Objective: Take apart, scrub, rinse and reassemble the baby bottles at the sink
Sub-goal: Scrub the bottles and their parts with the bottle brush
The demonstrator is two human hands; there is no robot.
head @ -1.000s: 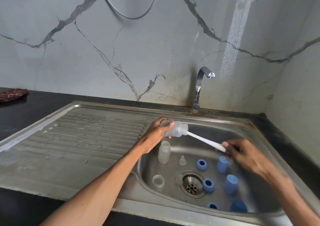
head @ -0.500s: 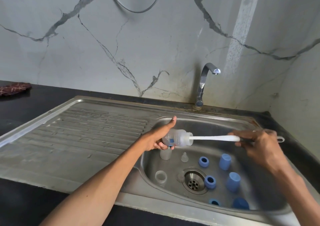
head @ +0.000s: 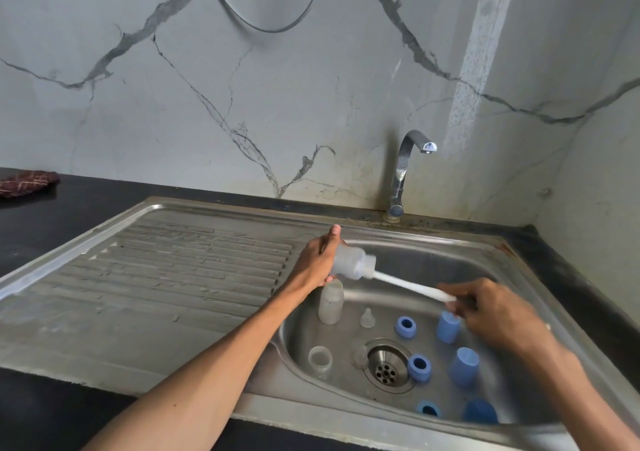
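My left hand (head: 317, 262) grips a clear baby bottle (head: 353, 262) sideways over the sink basin (head: 450, 263), its mouth pointing right. A white bottle brush (head: 410, 286) runs into that mouth, and my right hand (head: 491, 312) holds its handle. In the basin a second clear bottle (head: 331, 301) stands upright and a third (head: 320, 359) sits nearer, seen from above. Two clear teats (head: 367, 318) lie near the drain (head: 386, 364). Three blue collar rings (head: 406, 327) and three blue caps (head: 448, 327) are spread across the right side.
The tap (head: 403, 170) stands at the back of the basin, with no water running. A ribbed steel drainboard (head: 173, 277) stretches to the left. A dark red cloth (head: 26, 180) lies on the black counter at far left. A marble-patterned wall rises behind.
My right hand has dropped lower and pushed the brush in at a slant. The bottle tilted with it, its mouth now angled down to the right.
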